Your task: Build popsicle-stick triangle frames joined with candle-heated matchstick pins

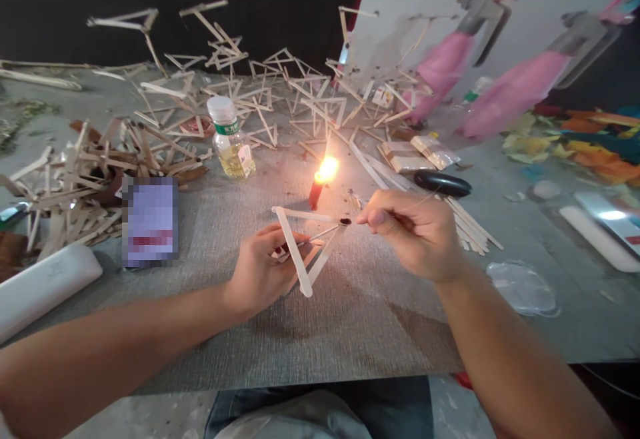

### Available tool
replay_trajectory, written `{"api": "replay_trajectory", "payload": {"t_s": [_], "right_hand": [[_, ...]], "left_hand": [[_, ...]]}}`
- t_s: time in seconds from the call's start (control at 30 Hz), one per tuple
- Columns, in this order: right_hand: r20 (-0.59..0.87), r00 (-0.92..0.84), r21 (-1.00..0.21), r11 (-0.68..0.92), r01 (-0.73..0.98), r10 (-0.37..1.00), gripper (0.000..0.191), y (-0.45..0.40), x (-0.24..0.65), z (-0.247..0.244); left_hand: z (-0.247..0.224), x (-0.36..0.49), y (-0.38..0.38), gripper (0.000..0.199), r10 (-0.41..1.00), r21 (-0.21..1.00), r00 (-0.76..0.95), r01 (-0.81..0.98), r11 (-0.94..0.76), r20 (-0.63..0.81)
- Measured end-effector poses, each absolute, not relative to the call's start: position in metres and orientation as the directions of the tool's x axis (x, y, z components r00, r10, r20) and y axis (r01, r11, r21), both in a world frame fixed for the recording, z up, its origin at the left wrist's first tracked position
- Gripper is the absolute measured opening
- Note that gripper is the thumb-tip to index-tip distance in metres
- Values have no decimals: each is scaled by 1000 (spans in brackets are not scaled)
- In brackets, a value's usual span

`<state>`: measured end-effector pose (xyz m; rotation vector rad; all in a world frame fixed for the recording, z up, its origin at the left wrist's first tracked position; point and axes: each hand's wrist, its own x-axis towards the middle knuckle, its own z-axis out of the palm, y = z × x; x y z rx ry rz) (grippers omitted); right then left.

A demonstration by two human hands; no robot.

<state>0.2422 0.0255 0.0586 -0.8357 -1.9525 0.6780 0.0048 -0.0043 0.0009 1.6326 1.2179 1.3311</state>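
My left hand (263, 267) is closed around a triangle of flat wooden craft sticks (295, 249), held above the table. A thin pale stick (323, 232) reaches from near my left fingers toward the triangle's right corner. At that corner sits a dark blob (345, 222). My right hand (411, 229) is pinched just right of this corner, a small gap away. A fine thread-like line shows above its knuckles, but what the fingertips hold is too small to name. Behind the triangle, a red candle (315, 194) burns with a bright flame.
A capped bottle of yellowish liquid (233, 146) stands back left, beside a pile of wooden sticks (100, 166). Many joined stick frames (270, 96) cover the back. Loose sticks (467, 226), a black oval object (443, 184) and pink bottles (520, 92) are right.
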Motion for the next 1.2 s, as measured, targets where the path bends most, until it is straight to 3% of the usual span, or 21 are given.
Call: {"api": "replay_trajectory", "payload": {"t_s": [0.17,0.4,0.67,0.93,1.2], "right_hand": [[541,-472,-660,699,274,696,17,24,241,58],[532,-564,-622,744,245,631,13,25,237,57],[479,-641,-595,759,266,600,19,25,230,54],[394,-668,-613,722,321,631,25,27,229,42],[354,-674,-643,692,329,649,23,29,229,37]], "left_hand": [[-2,4,-4,6,969,951,39,188,-246,243],[-5,6,-6,23,993,982,117,-185,44,-23],[-5,4,-5,14,994,993,42,-65,-100,102],[9,5,-4,32,985,983,28,-78,-168,171],[10,3,-5,33,976,976,23,-36,-216,217]]}}
